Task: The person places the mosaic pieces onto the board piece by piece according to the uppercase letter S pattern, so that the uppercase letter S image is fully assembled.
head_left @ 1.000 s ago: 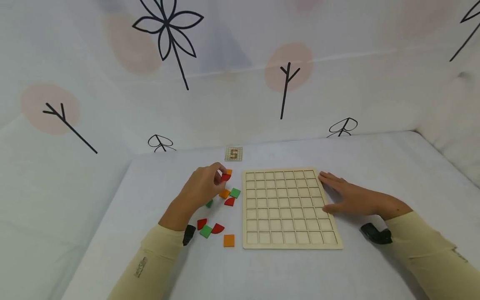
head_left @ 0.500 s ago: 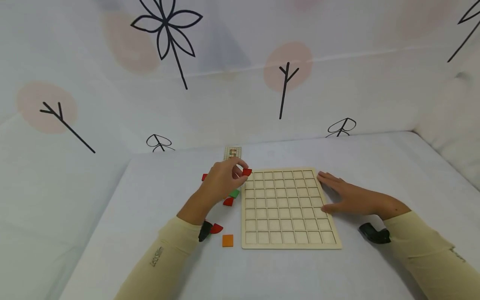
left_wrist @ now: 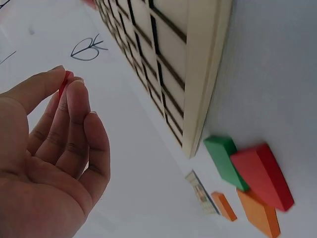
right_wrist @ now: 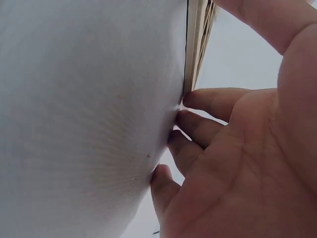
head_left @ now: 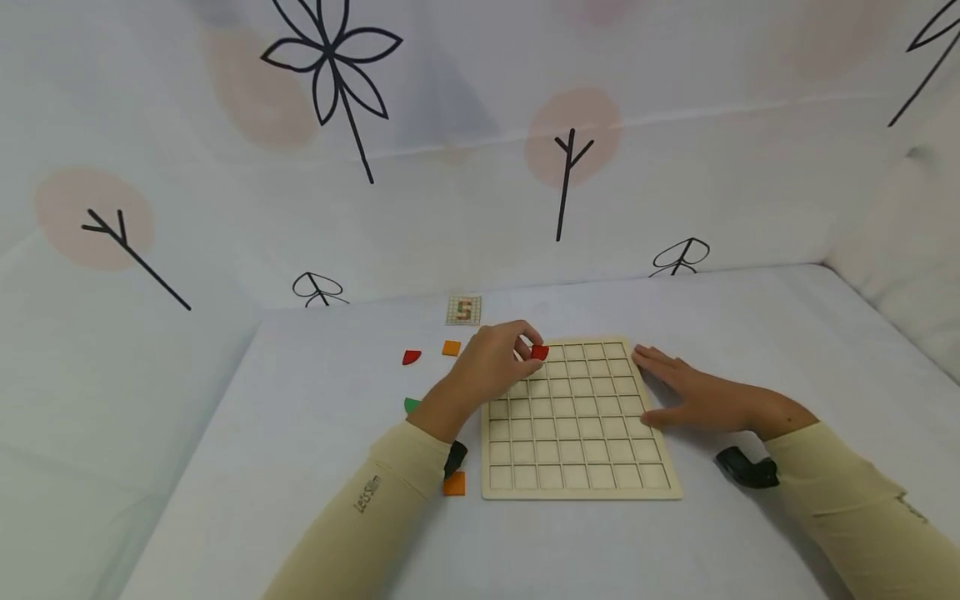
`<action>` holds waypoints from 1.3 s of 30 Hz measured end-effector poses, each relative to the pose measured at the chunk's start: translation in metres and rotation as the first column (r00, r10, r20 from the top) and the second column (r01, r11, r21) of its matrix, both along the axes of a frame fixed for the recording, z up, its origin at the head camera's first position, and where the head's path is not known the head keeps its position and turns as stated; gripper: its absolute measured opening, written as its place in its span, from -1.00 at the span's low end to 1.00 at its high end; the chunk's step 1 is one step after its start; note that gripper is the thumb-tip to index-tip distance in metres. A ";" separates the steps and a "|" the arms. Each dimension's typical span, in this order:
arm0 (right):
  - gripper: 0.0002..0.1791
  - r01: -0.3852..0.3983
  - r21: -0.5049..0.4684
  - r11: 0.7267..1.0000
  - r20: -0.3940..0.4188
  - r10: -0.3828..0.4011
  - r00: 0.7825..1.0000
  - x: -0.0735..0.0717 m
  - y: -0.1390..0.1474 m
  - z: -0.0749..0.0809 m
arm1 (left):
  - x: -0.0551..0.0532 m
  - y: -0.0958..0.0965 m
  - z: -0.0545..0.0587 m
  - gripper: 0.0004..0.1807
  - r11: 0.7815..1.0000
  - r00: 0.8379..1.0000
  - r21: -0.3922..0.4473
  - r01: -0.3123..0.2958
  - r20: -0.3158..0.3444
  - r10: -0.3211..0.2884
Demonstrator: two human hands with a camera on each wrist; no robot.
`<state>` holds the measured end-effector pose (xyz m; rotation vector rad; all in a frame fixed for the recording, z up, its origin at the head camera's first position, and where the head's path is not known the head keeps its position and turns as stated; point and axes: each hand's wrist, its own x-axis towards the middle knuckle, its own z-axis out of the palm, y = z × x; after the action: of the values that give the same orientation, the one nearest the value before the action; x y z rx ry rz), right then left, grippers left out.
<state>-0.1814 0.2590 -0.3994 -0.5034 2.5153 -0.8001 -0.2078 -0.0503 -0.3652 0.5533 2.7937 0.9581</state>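
Observation:
My left hand (head_left: 491, 362) pinches a red quarter-circle tile (head_left: 539, 352) between thumb and fingertips, over the far left part of a pale wooden grid board (head_left: 577, 429). In the left wrist view the red tile (left_wrist: 66, 83) shows edge-on, mostly covered by the fingers. At the board's right edge rests my right hand (head_left: 693, 396), its fingers spread and thumb apart. The right wrist view has those fingertips (right_wrist: 190, 99) down at the table beside the board's edge (right_wrist: 193, 54).
Left of the board lie an orange square (head_left: 451, 348), another red quarter-circle (head_left: 411, 357), a green piece (head_left: 412, 405) and a second orange square (head_left: 454, 483). Behind them is a small pattern card (head_left: 463, 310). Green, red and orange pieces (left_wrist: 262, 173) lie close by the board's corner.
My left hand has carried the red quarter-circle tile rightward from the loose pieces to over the board. My right hand has stayed at the board's right edge.

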 end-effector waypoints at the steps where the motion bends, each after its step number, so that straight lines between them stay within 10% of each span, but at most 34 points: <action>1: 0.17 -0.002 -0.003 1.000 0.005 0.002 1.000 0.000 0.000 0.001 | -0.001 0.003 -0.001 -0.75 1.000 1.000 -0.004 0.002 0.008 -0.002; 39: 0.11 -0.004 -0.001 1.000 -0.017 0.004 1.000 -0.003 0.004 -0.008 | -0.016 0.065 -0.021 -0.76 0.965 0.998 -0.258 0.058 -0.019 -0.065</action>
<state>-0.1845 0.2632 -0.4076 -0.5168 2.5287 -0.7988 -0.2242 0.0144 -0.3858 0.6134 2.8439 0.5667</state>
